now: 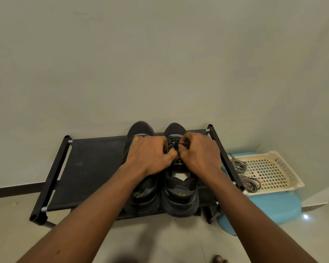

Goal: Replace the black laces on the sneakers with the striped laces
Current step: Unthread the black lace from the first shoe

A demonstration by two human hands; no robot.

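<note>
- I've got both hands, left hand (150, 154) and right hand (199, 154), pinching the black laces (174, 144) on the right sneaker (180, 186)
- striped laces (244, 175) sit in the tray (285, 173) nearby

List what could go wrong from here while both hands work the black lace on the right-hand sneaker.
1. Left hand and right hand pull the thin black lace on the dark sneaker; its heel overhangs the black fabric rack, so a hard tug might tip it off.
2. The black-and-white striped laces hang over the cream plastic basket's rim; an elbow might knock them off.
</note>
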